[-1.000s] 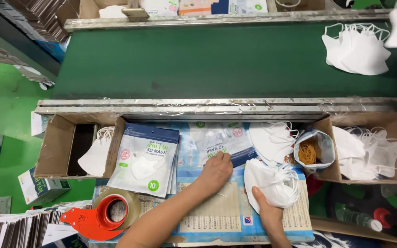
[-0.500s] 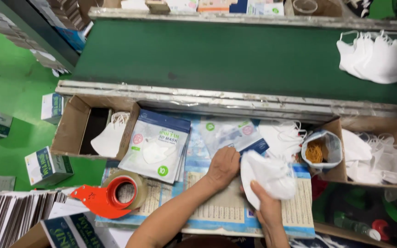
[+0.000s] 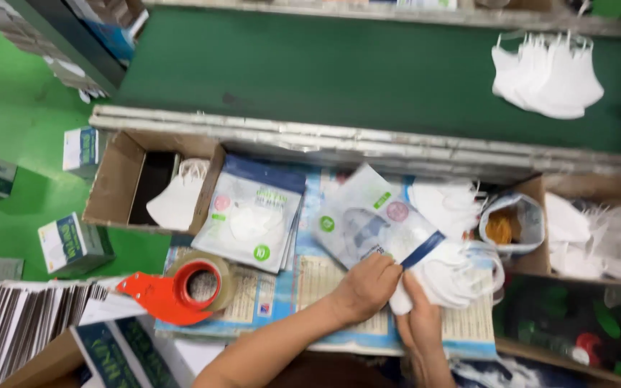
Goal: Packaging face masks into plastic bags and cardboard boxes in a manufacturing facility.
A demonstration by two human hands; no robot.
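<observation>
Fingers of your left hand [image 3: 368, 284] pinch the open end of a clear plastic pouch [image 3: 368, 219] with a dark blue strip along its mouth, while the fingers of your right hand [image 3: 418, 316] are clamped on a white folded mask [image 3: 454, 269] held right at that mouth, lower centre of the frame. A moment ago the left hand lay flat on the stack of pouches and the mask was held apart, to the right; now one pouch is lifted and tilted, and mask and pouch touch, so the packing looks to be at the point of insertion. The pouch is thin, glossy and crinkled, with round green and pink stickers; the mask is soft, matte cloth with thin ear loops. Left of centre lies a flat stack of filled pouches [image 3: 253, 215] on the tabletop [image 3: 339, 287], beside an orange tape dispenser [image 3: 174, 291]. A cardboard box [image 3: 120, 179] at the left holds another mask, and a heap of masks [image 3: 548, 75] rests on the green belt [image 3: 310, 68] at upper right.
</observation>
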